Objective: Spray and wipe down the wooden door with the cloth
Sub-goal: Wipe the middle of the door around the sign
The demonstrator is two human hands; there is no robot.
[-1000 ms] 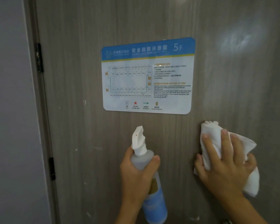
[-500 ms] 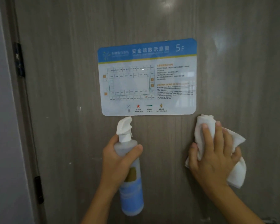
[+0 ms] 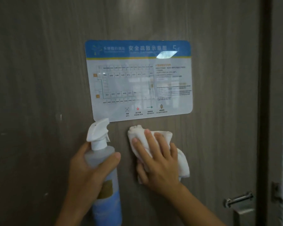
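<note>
Head view: you hold a spray bottle and press a cloth to the wooden door.

Nearest you, your left hand [image 3: 90,175] is wrapped around the body of the spray bottle [image 3: 104,173], thumb across its front, the white trigger nozzle [image 3: 99,130] pointing up just under the sign's lower left corner. To its right, your right hand [image 3: 158,159] lies with fingers spread on the bunched white cloth [image 3: 178,160], pinning it flat against the wooden door [image 3: 39,79] just below the sign. Farther up the door, the evacuation plan sign [image 3: 139,79], blue-headed and glossy, is fixed to the panel. At lower right, the metal door handle [image 3: 238,199] sits near the door's edge.
</note>
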